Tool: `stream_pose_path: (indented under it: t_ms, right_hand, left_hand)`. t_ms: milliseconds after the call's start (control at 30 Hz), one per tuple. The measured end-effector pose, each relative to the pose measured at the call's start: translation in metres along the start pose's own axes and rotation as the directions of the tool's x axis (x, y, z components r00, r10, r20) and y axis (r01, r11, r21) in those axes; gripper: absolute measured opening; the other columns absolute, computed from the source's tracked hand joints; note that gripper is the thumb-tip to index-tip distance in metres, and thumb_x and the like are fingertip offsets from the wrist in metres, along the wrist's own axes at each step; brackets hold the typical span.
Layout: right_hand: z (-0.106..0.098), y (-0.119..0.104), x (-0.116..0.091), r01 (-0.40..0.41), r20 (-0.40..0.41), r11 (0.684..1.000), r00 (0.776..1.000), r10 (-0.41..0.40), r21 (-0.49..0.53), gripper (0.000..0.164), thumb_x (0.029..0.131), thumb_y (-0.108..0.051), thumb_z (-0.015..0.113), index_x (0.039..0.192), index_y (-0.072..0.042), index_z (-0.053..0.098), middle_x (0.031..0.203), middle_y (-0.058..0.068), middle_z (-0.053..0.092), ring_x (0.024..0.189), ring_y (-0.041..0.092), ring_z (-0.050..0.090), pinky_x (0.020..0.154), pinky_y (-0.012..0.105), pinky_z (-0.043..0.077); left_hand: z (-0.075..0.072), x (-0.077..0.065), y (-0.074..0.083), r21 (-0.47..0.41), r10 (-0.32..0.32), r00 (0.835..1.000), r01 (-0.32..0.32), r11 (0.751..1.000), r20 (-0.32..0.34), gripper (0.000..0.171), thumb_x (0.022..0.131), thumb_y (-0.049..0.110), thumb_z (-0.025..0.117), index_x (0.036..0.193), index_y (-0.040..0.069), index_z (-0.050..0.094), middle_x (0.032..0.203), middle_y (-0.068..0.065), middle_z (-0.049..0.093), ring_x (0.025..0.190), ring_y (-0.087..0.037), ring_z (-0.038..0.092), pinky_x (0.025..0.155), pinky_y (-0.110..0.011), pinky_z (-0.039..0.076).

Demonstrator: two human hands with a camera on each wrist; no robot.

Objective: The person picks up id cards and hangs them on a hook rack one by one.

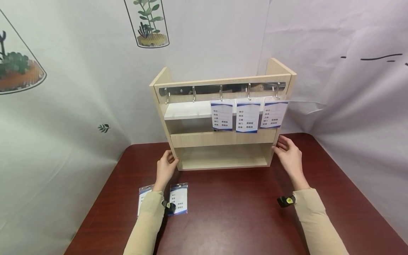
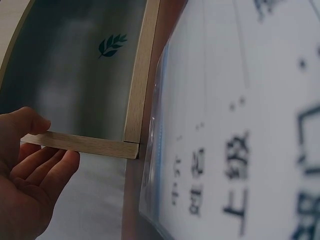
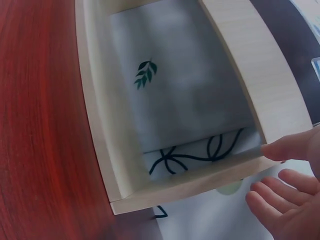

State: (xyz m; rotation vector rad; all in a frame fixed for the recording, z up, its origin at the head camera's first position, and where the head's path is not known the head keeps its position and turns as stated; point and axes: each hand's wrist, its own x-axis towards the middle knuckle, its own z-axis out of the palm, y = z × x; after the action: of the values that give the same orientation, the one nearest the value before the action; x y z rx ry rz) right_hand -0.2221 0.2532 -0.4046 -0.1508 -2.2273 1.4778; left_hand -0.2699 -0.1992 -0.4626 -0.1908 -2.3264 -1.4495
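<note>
A pale wooden shelf [image 1: 223,140] stands on the dark red table, with a metal hook rail [image 1: 199,90] across its upper front. Three card holders, the left [image 1: 222,116], middle [image 1: 247,117] and right [image 1: 274,114], hang from hooks on the right. My left hand [image 1: 166,165] pinches the lower left side panel [image 2: 92,145], thumb inside and fingers outside. At the opposite panel [image 3: 200,185], my right hand [image 1: 289,156] has its thumb on the edge and its fingers along the outside. Whether all those fingers touch the wood is unclear.
Two more card holders lie on the table [image 1: 236,219] near the left forearm, one [image 1: 179,198] to its right and another [image 1: 143,194] partly under the sleeve. A pale cloth with printed plants [image 1: 216,39] hangs behind and around the table.
</note>
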Motion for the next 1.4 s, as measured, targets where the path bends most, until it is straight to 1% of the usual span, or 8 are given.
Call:
stream_pose_path:
  t_ms: [233, 333, 467, 600, 867, 1067, 1233, 1400]
  right_hand:
    - [0.008, 0.008, 0.001, -0.033, 0.036, 0.998, 0.999, 0.035, -0.054, 0.058, 0.092, -0.007, 0.069, 0.145, 0.005, 0.047, 0.135, 0.03, 0.058, 0.121, 0.037, 0.061, 0.087, 0.017, 0.054]
    - [0.011, 0.011, 0.0, -0.044, 0.034, 0.997, 0.998, 0.046, -0.067, 0.059, 0.092, -0.008, 0.07, 0.145, 0.005, 0.047, 0.132, 0.032, 0.059, 0.119, 0.038, 0.062, 0.089, 0.024, 0.055]
    - [0.017, 0.015, 0.001, -0.038, 0.004, 0.997, 0.999, 0.039, -0.061, 0.058, 0.092, -0.01, 0.073, 0.143, 0.005, 0.05, 0.131, 0.031, 0.06, 0.118, 0.038, 0.062, 0.092, 0.034, 0.054]
    - [0.022, 0.019, 0.001, -0.031, -0.041, 0.997, 0.999, 0.028, -0.074, 0.054, 0.091, -0.013, 0.075, 0.139, 0.003, 0.055, 0.127, 0.027, 0.064, 0.116, 0.035, 0.065, 0.091, 0.035, 0.056]
    - [0.027, 0.025, 0.004, 0.032, -0.121, 0.994, 0.992, -0.045, -0.108, 0.04, 0.097, -0.01, 0.064, 0.135, 0.002, 0.061, 0.124, 0.024, 0.067, 0.113, 0.036, 0.066, 0.091, 0.049, 0.056]
    - [0.03, 0.026, 0.006, 0.074, -0.14, 0.988, 0.986, -0.093, -0.135, 0.037, 0.095, -0.006, 0.064, 0.131, 0.004, 0.064, 0.12, 0.024, 0.068, 0.11, 0.033, 0.068, 0.089, 0.047, 0.056]
    - [0.032, 0.025, 0.007, 0.081, -0.151, 0.984, 0.983, -0.106, -0.159, 0.035, 0.095, -0.006, 0.064, 0.129, 0.002, 0.066, 0.117, 0.021, 0.07, 0.107, 0.03, 0.069, 0.088, 0.047, 0.056]
    - [0.034, 0.025, 0.008, 0.092, -0.157, 0.983, 0.981, -0.117, -0.158, 0.035, 0.095, -0.005, 0.064, 0.129, 0.002, 0.066, 0.117, 0.02, 0.07, 0.107, 0.031, 0.069, 0.087, 0.048, 0.056]
  left_hand:
    - [0.0, -0.002, 0.001, -0.001, -0.007, 1.0, 0.007, 1.0, 0.003, 0.035, 0.091, -0.002, 0.067, 0.124, -0.009, 0.06, 0.12, -0.031, 0.066, 0.113, -0.04, 0.066, 0.094, -0.049, 0.055]
    - [0.001, -0.004, 0.002, 0.004, -0.006, 1.0, 0.006, 1.0, 0.002, 0.036, 0.091, -0.002, 0.068, 0.125, -0.008, 0.06, 0.12, -0.031, 0.066, 0.113, -0.041, 0.066, 0.094, -0.05, 0.055]
    - [0.002, -0.004, 0.002, 0.004, -0.004, 1.0, 0.004, 1.0, -0.004, 0.036, 0.09, -0.002, 0.069, 0.124, -0.008, 0.06, 0.119, -0.031, 0.066, 0.112, -0.04, 0.066, 0.093, -0.05, 0.054]
    - [0.002, -0.004, 0.002, 0.007, -0.007, 1.0, 0.007, 1.0, 0.0, 0.035, 0.09, -0.002, 0.069, 0.124, -0.008, 0.06, 0.119, -0.031, 0.066, 0.112, -0.04, 0.066, 0.093, -0.05, 0.055]
    - [0.001, -0.005, 0.003, -0.002, -0.014, 1.0, 0.014, 1.0, 0.011, 0.035, 0.09, -0.003, 0.068, 0.124, -0.008, 0.06, 0.119, -0.032, 0.066, 0.112, -0.041, 0.066, 0.093, -0.049, 0.055]
    - [0.001, -0.003, 0.003, -0.004, -0.021, 1.0, 0.021, 1.0, 0.006, 0.036, 0.09, -0.002, 0.068, 0.125, -0.009, 0.06, 0.12, -0.031, 0.066, 0.113, -0.04, 0.066, 0.094, -0.049, 0.054]
    - [0.001, -0.003, 0.002, -0.011, -0.015, 1.0, 0.015, 1.0, 0.001, 0.035, 0.09, -0.003, 0.068, 0.123, -0.009, 0.06, 0.119, -0.031, 0.066, 0.112, -0.039, 0.066, 0.094, -0.049, 0.055]
    - [-0.001, 0.0, 0.003, 0.016, 0.004, 1.0, -0.004, 1.0, 0.01, 0.034, 0.089, -0.002, 0.067, 0.122, -0.007, 0.059, 0.119, -0.032, 0.066, 0.112, -0.041, 0.066, 0.092, -0.049, 0.055]
